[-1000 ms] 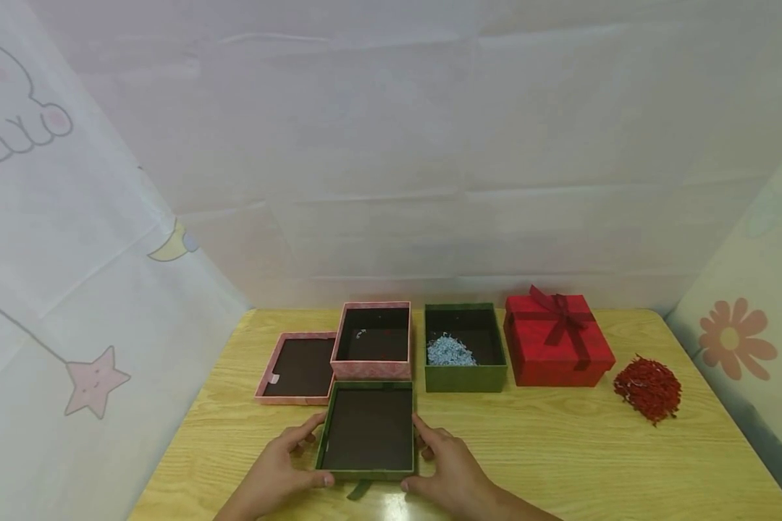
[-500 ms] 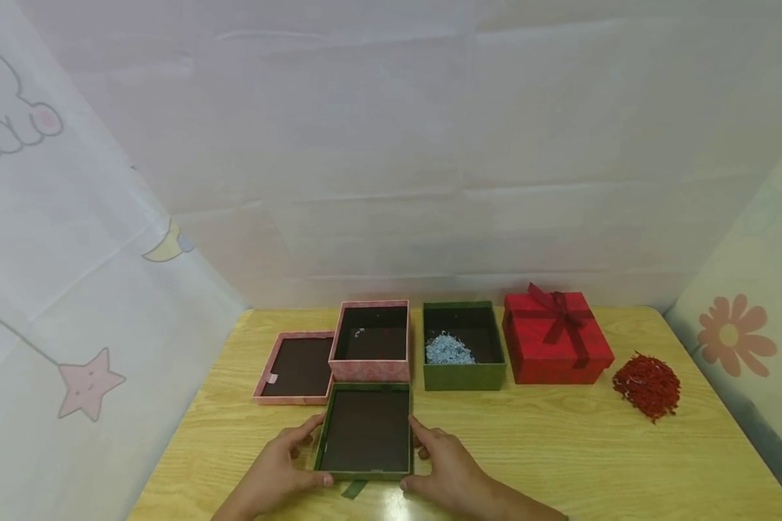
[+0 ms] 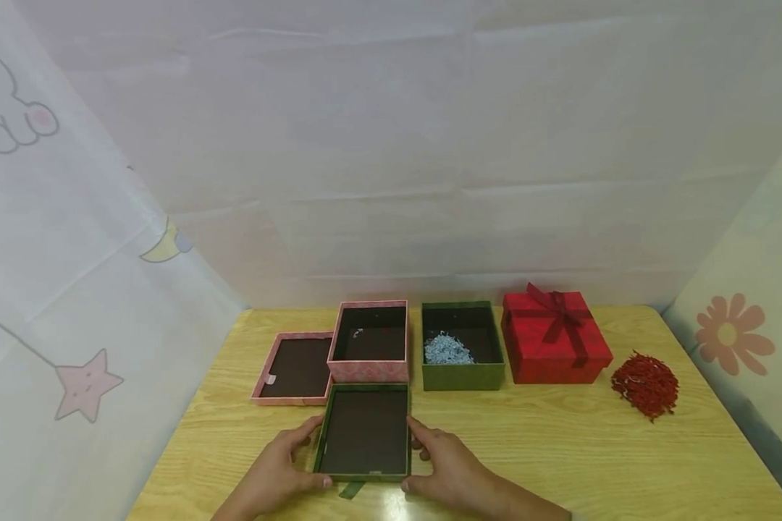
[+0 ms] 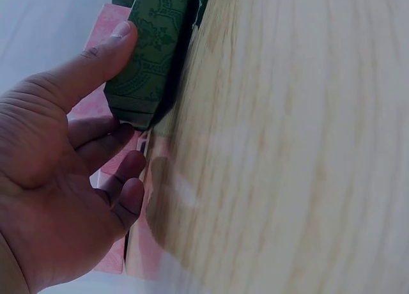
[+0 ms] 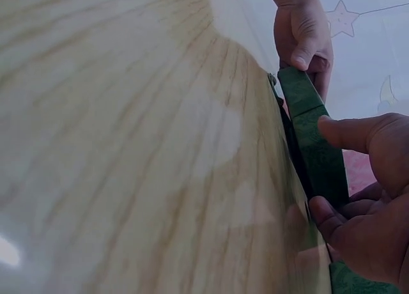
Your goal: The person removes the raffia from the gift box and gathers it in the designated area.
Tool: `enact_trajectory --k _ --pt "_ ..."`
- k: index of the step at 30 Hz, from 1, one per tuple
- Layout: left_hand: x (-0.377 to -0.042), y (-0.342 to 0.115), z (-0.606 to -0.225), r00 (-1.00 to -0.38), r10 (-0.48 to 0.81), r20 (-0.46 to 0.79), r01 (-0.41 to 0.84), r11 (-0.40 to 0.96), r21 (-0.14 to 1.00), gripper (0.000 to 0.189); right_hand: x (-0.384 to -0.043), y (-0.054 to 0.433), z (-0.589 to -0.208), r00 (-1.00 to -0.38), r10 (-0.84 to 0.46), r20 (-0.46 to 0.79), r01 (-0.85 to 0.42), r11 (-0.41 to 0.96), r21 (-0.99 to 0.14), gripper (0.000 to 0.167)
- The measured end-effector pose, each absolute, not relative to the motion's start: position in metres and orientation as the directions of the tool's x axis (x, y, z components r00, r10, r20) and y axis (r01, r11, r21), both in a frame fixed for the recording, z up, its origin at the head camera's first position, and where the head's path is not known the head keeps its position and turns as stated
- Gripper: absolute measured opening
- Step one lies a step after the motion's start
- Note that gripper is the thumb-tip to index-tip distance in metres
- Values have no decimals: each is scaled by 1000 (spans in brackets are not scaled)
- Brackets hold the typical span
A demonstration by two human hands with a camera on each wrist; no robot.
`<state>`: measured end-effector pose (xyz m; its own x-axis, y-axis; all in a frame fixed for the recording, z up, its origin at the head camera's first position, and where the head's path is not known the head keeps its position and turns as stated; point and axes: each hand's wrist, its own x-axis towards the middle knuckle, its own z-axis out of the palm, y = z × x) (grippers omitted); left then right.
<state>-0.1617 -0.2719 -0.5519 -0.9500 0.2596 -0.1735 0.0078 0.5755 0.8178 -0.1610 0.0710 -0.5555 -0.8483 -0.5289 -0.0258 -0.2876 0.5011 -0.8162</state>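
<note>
Both hands hold a green box lid [image 3: 363, 432], hollow side up, at the near middle of the table. My left hand [image 3: 279, 463] grips its near left corner, thumb on the front wall and fingers along the left side. At the near right corner, my right hand [image 3: 452, 467] grips it the same way. A green ribbon end [image 3: 352, 490] pokes out from beneath the front wall. The left wrist view shows the lid's patterned wall [image 4: 153, 57] between thumb and fingers. In the right wrist view, the lid's underside is tilted slightly off the tabletop, with dark ribbon under it.
Behind the lid stands an open pink box [image 3: 369, 370], its pink lid [image 3: 296, 367] lying hollow side up to the left. An open green box [image 3: 463, 377] holds pale blue paper shreds [image 3: 447, 349]. Farther right are a closed red gift box [image 3: 557, 362] with a bow and a red shred pile [image 3: 646, 385].
Both hands keep their grip on the lid in nearly the same place. The ribbon end under it lies flatter and shows more. The head view has shifted slightly.
</note>
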Motion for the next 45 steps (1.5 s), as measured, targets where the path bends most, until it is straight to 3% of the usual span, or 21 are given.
enact_trajectory --k 11,25,33,45 --pt "-160 -263 -543 -967 206 -149 20 644 765 115 -166 79 -549 -840 -543 -25 -280 473 -835 96" --pt "-166 -244 -522 -985 168 -35 75 605 793 105 -177 97 -532 -852 -519 72 -312 391 -866 90" --pt "-173 -232 -513 -982 181 59 157 591 792 90 -188 109 -520 -863 -492 113 -320 360 -877 73" --pt "-188 -209 -504 -963 212 166 261 580 772 90 -207 133 -501 -854 -483 192 -388 345 -855 63"
